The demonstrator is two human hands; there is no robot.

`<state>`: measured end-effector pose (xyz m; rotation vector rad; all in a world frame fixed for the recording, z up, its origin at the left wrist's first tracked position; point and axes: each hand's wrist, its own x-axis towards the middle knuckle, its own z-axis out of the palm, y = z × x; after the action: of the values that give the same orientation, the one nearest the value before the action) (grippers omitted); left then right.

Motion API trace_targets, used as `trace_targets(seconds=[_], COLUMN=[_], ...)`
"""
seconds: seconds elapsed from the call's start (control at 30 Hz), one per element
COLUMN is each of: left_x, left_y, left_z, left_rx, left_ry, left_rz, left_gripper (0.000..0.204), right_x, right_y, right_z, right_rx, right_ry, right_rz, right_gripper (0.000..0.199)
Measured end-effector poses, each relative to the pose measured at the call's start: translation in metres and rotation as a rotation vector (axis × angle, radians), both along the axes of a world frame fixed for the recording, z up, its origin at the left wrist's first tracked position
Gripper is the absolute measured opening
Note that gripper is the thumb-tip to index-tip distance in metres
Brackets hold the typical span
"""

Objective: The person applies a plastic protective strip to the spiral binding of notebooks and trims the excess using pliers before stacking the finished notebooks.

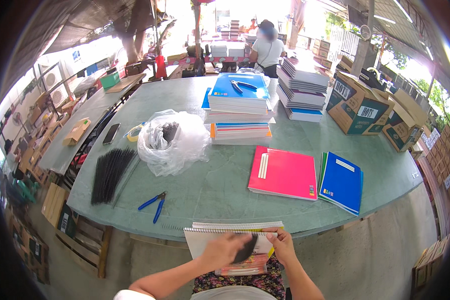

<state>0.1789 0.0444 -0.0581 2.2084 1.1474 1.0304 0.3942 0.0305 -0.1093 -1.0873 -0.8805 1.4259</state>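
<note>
Likely light, bendy: hold the notebook's [197, 242] coiled edge beside the right hand's [283, 246] corner-pinching fingers; cannot tell left hand's [223, 248] blurred grip.

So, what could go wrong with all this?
The thin dark spiral coil sticks out past the left end of the white-faced notebook, so it might snag or bend. The blue-handled metal cutters lie near the edge of the green table and could get knocked off. The dark-handled pliers might slide off the tall, blue-topped notebook stack if bumped.
</note>
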Motion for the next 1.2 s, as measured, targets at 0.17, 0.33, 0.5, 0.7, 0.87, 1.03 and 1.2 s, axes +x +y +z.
trace_targets(seconds=[0.17, 0.33, 0.5, 0.7, 0.87, 1.03, 1.2], left_x=[0.012, 0.021, 0.032, -0.01, -0.043, 0.042, 0.079], left_y=[0.011, -0.015, 0.01, 0.096, 0.131, 0.057, 0.023], left_z=[0.029, 0.0, 0.012, 0.042, 0.012, 0.008, 0.002], left_rx=[0.021, 0.015, -0.13, -0.313, 0.263, 0.234, 0.201], left_ry=[-0.237, 0.228, -0.003, -0.31, 0.565, 0.221, 0.239], left_rz=[0.144, -0.376, -0.235, 0.15, 0.464, -0.377, -0.428], left_gripper=[0.033, 0.038, 0.034, 0.03, 0.035, 0.029, 0.024], right_x=[0.009, 0.009, 0.009, 0.014, 0.001, 0.001, 0.013], right_y=[-0.008, -0.004, -0.012, -0.008, -0.001, -0.009, -0.016], right_z=[-0.004, -0.026, -0.019, -0.007, 0.003, 0.004, -0.015], right_rx=[-0.058, -0.159, -0.166, 0.144, 0.229, 0.123, 0.068], right_ry=[0.076, 0.078, 0.111, -0.105, -0.22, -0.086, -0.305], right_rz=[0.071, 0.03, -0.056, 0.197, 0.115, 0.063, 0.057], right_gripper=[0.03, 0.034, 0.04, 0.042, 0.025, 0.014, 0.012])
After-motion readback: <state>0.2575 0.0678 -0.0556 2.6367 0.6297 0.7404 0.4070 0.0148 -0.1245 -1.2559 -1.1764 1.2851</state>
